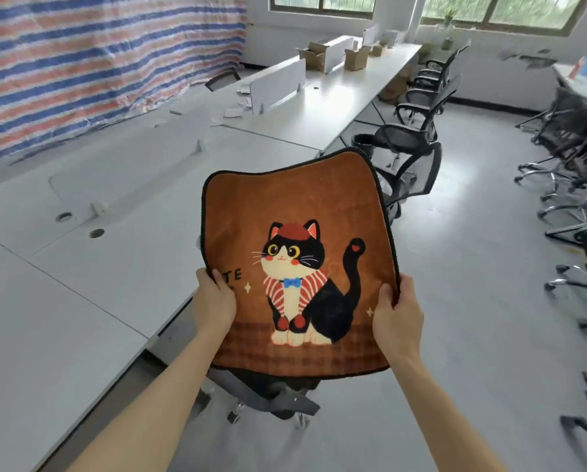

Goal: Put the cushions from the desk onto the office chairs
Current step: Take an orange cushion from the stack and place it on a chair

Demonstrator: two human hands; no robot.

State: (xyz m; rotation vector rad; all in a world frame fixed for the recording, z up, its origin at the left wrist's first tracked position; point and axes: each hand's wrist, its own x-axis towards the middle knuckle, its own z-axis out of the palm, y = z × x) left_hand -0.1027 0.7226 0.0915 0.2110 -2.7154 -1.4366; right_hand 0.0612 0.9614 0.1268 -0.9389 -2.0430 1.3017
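Observation:
I hold a brown cushion (295, 206) printed with a black-and-white cat in a red hat. My left hand (214, 301) grips its left edge and my right hand (397, 318) grips its right edge. The cushion is tilted toward me, in the air just right of the white desk (81, 284). Under it stands a black office chair (271, 396); only its dark base and castors show, and its seat is hidden by the cushion. Whether the cushion touches the seat I cannot tell.
More black mesh office chairs (411, 144) line the desk's right side further back. Other chairs (578, 155) with chrome bases crowd the right edge. Cardboard boxes (355, 57) and white dividers (278, 85) sit on the far desk. Grey floor (472, 267) lies between the chair rows.

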